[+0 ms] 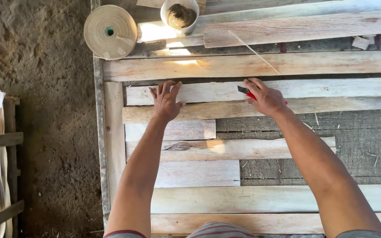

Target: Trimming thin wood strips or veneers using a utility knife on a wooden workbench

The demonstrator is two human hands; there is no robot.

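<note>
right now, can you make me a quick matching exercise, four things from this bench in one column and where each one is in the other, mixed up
Things:
1. tape roll
2. cup
3. left hand
4. right hand

Places or states:
A. holds a red and black cutter on a strip
B. top left corner of the bench, lying flat
C. pressed flat on a pale wood strip
D. top edge, just right of the roll, with a brown lump inside

Pairs: 1-B, 2-D, 3-C, 4-A
</note>
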